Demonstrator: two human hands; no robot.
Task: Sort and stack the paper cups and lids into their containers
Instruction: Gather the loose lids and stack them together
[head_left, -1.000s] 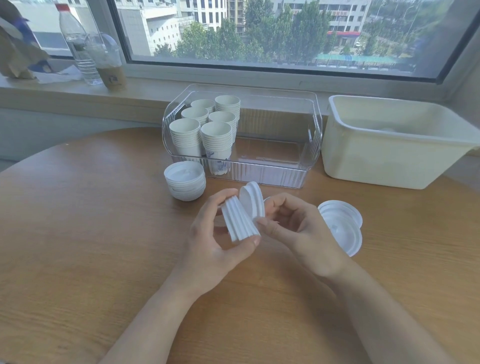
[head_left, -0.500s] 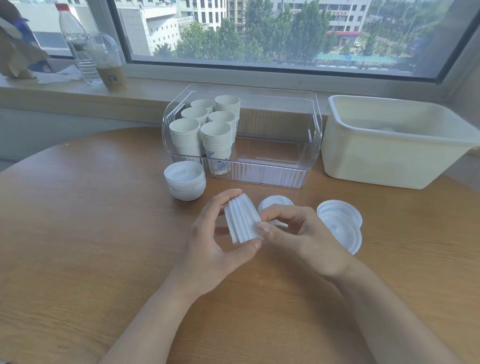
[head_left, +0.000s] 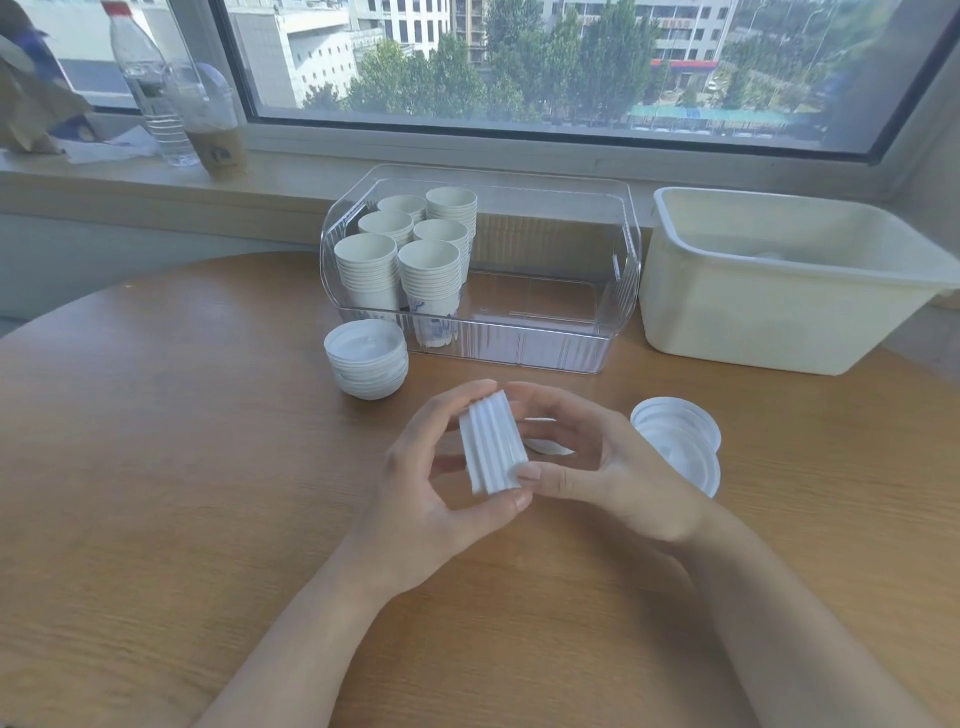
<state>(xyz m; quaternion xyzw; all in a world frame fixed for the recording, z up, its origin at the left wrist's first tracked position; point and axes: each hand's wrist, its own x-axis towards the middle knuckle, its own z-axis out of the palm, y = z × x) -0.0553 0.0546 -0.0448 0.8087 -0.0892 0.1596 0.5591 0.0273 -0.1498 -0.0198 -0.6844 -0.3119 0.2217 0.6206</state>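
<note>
On the windowsill at the far left stand a clear water bottle (head_left: 148, 88) with a red cap and, just beside it, a domed plastic cup (head_left: 210, 122) with a brown drink in its lower part. Below them a round wooden table (head_left: 156, 467) fills the view.

Near the middle of the table sits a stack of white lids (head_left: 366, 358), rims up, just in front of the left corner of a clear plastic bin (head_left: 519, 343). Inside the bin, at its left end, six stacks of paper cups (head_left: 410, 260) stand upright in two rows; the right part of the bin shows only its bare floor.

In front of the bin, the left hand (head_left: 431, 499) grips a short bundle of lids (head_left: 493, 447) turned on edge, with the thumb under its lower end and the fingers curled over the top. The right hand (head_left: 608, 467) holds the same bundle from the other side, its thumb tip pressed against the lower right corner and its fingers curved round the far edge. A single lid (head_left: 545, 446) lies flat on the table behind the fingers of the right hand.

To the right of that hand lie two more lids (head_left: 680, 441), overlapping. At the far right stands a cream plastic tub (head_left: 753, 312), just beside the clear bin.
</note>
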